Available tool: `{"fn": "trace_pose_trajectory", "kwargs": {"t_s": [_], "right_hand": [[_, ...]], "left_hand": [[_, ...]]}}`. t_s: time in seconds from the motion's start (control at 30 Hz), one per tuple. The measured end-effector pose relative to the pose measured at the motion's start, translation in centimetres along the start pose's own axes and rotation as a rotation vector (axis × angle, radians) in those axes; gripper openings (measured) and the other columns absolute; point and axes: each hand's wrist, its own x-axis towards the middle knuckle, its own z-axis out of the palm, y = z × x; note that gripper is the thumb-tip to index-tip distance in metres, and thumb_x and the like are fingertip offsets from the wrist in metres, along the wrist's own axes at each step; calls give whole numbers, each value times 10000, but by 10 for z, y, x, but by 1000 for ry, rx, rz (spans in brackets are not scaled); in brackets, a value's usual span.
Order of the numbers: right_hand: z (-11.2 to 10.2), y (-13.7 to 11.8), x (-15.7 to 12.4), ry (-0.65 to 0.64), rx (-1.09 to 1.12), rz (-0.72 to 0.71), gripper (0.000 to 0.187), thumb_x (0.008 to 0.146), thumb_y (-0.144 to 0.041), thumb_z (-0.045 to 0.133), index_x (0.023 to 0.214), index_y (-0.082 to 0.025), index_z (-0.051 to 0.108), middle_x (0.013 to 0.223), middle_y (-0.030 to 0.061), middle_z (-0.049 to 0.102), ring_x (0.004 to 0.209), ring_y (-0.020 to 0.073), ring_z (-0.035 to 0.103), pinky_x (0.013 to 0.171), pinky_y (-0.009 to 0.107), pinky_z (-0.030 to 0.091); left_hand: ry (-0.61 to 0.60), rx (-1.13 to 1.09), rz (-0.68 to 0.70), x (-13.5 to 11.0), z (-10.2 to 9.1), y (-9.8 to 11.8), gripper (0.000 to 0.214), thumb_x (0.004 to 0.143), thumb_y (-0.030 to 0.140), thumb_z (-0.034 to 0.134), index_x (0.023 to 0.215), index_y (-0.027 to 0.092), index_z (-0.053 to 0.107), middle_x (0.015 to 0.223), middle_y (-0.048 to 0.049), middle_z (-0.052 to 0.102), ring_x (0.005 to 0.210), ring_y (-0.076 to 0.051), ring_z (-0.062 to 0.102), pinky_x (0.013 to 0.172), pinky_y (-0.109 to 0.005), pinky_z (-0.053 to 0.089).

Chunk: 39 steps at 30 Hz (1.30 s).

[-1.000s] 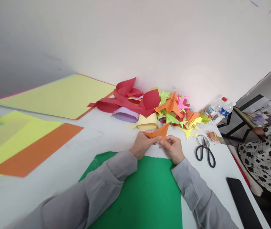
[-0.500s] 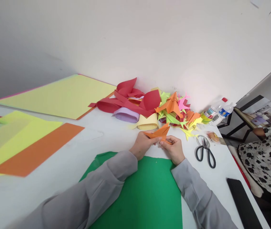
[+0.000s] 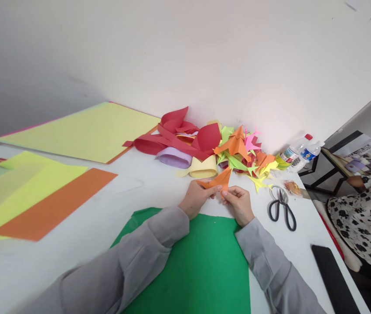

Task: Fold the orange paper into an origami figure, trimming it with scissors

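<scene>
Both hands hold a small folded orange paper piece [image 3: 222,178] with pointed tips, raised above the far edge of a green sheet [image 3: 201,261]. My left hand [image 3: 197,197] pinches it from the left, thumb on top, fingers partly hidden behind. From the right, my right hand [image 3: 239,203] grips its lower corner between thumb and fingers. Just beyond the hands lie a cream paper band with a zigzag edge [image 3: 204,167] and a heap of folded paper shapes, among them a larger orange one [image 3: 236,145].
Black-handled scissors [image 3: 282,208] lie right of my hands, with a black flat object [image 3: 335,279] nearer me. Red paper bands [image 3: 175,139] and two bottles [image 3: 299,152] stand by the wall. Coloured sheets [image 3: 57,205] cover the left. A person in a floral top [image 3: 362,218] sits at right.
The fingers of my right hand have shifted slightly on the lower corner of the orange paper. My left hand keeps its pinch. The whole view has moved a little.
</scene>
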Motion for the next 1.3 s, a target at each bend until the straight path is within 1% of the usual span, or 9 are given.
{"fn": "trace_pose_trajectory", "kwargs": {"t_s": [0.2, 0.3, 0.4, 0.53, 0.63, 0.77, 0.9, 1.13, 1.3], "right_hand": [[-1, -1, 1, -14, 3, 1, 252, 617, -364, 773, 600, -161, 625, 493, -15, 612, 439, 92, 516, 481, 230, 416], [-3, -3, 2, -59, 29, 24, 260, 650, -392, 745, 600, -165, 627, 490, -11, 607, 442, 98, 511, 478, 235, 409], [-4, -4, 2, -104, 86, 55, 232, 651, -387, 744, 666, -173, 656, 536, -11, 620, 480, 113, 529, 505, 253, 423], [-2, -1, 2, -148, 162, 32, 226, 615, -349, 772, 736, -179, 685, 630, 5, 658, 557, 148, 573, 577, 301, 460], [-3, 3, 3, -102, 163, 27, 210, 638, -355, 755, 692, -166, 683, 611, 10, 650, 543, 140, 554, 569, 296, 450], [-7, 4, 5, 52, 228, 51, 264, 635, -365, 755, 552, -159, 614, 534, -15, 592, 503, 103, 497, 525, 252, 418], [-10, 0, 7, 85, 308, 80, 264, 621, -345, 768, 547, -160, 594, 535, -22, 574, 507, 95, 494, 516, 237, 419], [-12, 0, 10, 127, 433, 107, 257, 667, -349, 727, 590, -175, 554, 606, -7, 609, 555, 126, 554, 550, 268, 471], [-14, 2, 11, 115, 495, 112, 233, 694, -317, 707, 587, -173, 558, 609, -10, 617, 567, 123, 568, 575, 268, 484]], "left_hand": [[-9, 39, 10, 1, 0, 0, 306, 590, 309, 720, 435, 148, 510, 438, 35, 469, 482, -87, 406, 512, -241, 318], [-23, 41, 11, 0, 0, 1, 305, 596, 306, 706, 431, 151, 502, 438, 34, 467, 476, -88, 411, 508, -242, 319], [-116, 67, -5, -2, 0, 5, 294, 587, 293, 706, 432, 151, 502, 435, 35, 465, 462, -86, 415, 494, -240, 315], [-266, 136, -38, -4, -1, 9, 282, 593, 289, 692, 433, 151, 507, 419, 38, 453, 445, -85, 407, 466, -234, 295], [-283, 154, -53, -4, -2, 10, 271, 586, 287, 685, 432, 149, 510, 412, 38, 454, 440, -83, 405, 465, -233, 294], [-334, 175, -76, -3, -2, 10, 259, 562, 272, 693, 427, 152, 508, 399, 47, 435, 425, -78, 381, 452, -232, 267], [-325, 137, -89, -4, -1, 8, 276, 557, 282, 711, 418, 154, 510, 401, 37, 453, 427, -84, 395, 455, -232, 279], [-223, 0, -113, -1, -1, 0, 292, 630, 411, 695, 575, 128, 651, 519, -28, 590, 446, -98, 464, 469, -246, 357], [-198, -58, -163, 1, 0, -2, 339, 630, 441, 696, 595, 105, 661, 517, -40, 589, 448, -106, 486, 473, -251, 382]]}}
